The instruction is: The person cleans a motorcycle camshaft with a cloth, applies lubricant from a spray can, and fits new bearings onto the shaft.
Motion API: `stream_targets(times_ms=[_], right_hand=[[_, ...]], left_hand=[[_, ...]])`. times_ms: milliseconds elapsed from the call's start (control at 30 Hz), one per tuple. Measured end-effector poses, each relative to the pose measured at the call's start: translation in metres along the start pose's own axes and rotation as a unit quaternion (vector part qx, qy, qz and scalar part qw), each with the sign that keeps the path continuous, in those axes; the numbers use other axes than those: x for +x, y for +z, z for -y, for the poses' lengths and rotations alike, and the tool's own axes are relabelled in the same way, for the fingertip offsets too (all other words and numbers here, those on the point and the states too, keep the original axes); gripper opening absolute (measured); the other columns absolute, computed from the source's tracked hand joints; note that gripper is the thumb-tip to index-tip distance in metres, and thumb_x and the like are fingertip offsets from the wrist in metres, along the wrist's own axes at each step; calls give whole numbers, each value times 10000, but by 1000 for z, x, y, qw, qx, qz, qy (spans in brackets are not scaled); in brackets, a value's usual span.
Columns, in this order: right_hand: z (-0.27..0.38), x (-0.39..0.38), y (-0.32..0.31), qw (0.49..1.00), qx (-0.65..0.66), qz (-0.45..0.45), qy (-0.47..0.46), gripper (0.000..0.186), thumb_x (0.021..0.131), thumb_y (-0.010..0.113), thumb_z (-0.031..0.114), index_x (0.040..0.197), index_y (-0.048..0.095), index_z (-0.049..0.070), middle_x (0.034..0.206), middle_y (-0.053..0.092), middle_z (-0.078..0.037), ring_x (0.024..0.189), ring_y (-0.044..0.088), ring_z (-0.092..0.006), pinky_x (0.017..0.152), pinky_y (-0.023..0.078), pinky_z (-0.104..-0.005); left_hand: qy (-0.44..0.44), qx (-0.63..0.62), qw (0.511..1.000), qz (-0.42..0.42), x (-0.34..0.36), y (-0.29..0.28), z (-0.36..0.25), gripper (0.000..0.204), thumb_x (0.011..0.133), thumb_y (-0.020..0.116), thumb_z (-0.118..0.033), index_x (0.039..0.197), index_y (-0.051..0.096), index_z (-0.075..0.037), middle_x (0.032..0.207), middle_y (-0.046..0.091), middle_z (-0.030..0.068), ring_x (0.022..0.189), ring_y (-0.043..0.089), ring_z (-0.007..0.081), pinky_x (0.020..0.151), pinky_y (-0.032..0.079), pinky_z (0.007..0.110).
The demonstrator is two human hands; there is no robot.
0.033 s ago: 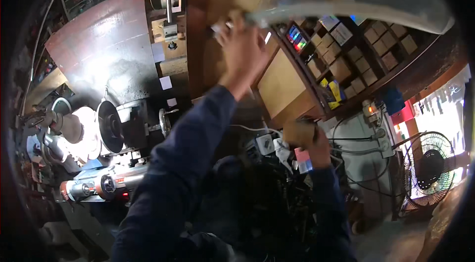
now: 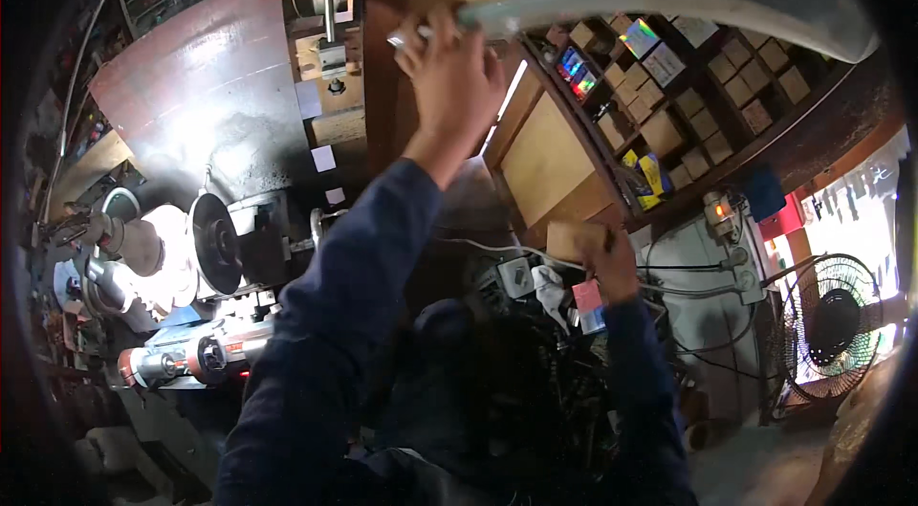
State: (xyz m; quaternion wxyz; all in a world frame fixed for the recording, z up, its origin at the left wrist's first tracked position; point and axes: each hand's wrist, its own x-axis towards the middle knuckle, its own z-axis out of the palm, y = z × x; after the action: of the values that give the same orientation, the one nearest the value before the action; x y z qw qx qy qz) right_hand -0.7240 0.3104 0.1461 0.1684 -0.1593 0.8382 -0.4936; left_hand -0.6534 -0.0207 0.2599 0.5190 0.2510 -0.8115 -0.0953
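My left hand reaches up to the left end of a clear panel with a pale, curved edge. Its fingers curl at that edge, and a small shiny metal bit shows by the fingertips. Lower and to the right, my right hand grips a small tan cardboard box by its right side. Beneath the panel lies a wooden case with compartments, filled with several small tan boxes. Yellow and blue packets sit in its near corner.
On the left a brightly lit machine with a round dark disc stands before a reddish metal sheet. A caged fan is at the right. Cables and a lit switch box are beside the case; a pink-and-blue packet lies below my right hand.
My left hand has shifted slightly left, and the panel's edge has risen a little with it. My right hand has moved slightly and the cardboard box has tilted, showing a lighter face.
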Motion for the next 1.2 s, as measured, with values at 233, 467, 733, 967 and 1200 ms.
stream_targets(times_ms=[233, 467, 733, 967, 1200], right_hand=[[123, 196, 27, 817, -306, -236, -429, 750, 856, 686, 447, 1384, 364, 21, 1217, 584, -290, 1047, 610, -461, 842, 498, -540], [123, 302, 31, 758, -522, -238, -309, 678, 856, 669, 413, 1370, 415, 52, 1263, 565, -259, 1058, 605, -439, 856, 498, -521], [105, 295, 37, 735, -519, -246, -361, 715, 819, 699, 353, 1403, 417, 51, 1326, 531, -240, 1081, 591, -416, 878, 492, -512], [35, 178, 45, 687, -470, -239, -501, 756, 788, 726, 299, 1431, 418, 50, 1381, 502, -223, 1102, 579, -396, 896, 486, -505], [-64, -129, 201, 950, -284, 36, -126, 791, 825, 711, 441, 1464, 379, 112, 1430, 448, -241, 1299, 461, -425, 1063, 381, -507]], left_hand=[[110, -3, 994, -5, -66, -75, 35, 312, 742, 675, -163, 1048, 685, -102, 1348, 477, 104, 1215, 395, 391, 930, 353, 508], [148, -5, 988, 43, -96, -45, 51, 334, 790, 652, -150, 1116, 676, -77, 1405, 444, 108, 1286, 365, 385, 1002, 306, 494], [198, 7, 979, 55, -102, -41, 49, 494, 743, 662, -68, 1233, 613, -30, 1275, 490, 169, 1123, 444, 382, 961, 348, 498], [251, 0, 966, 59, -112, -37, 42, 517, 741, 652, -44, 1249, 575, 16, 1258, 486, 189, 1121, 448, 407, 959, 376, 528], [282, -11, 950, 132, -134, -14, 50, 623, 850, 652, -235, 1449, 478, -247, 1187, 505, 134, 1093, 495, 363, 944, 424, 516]])
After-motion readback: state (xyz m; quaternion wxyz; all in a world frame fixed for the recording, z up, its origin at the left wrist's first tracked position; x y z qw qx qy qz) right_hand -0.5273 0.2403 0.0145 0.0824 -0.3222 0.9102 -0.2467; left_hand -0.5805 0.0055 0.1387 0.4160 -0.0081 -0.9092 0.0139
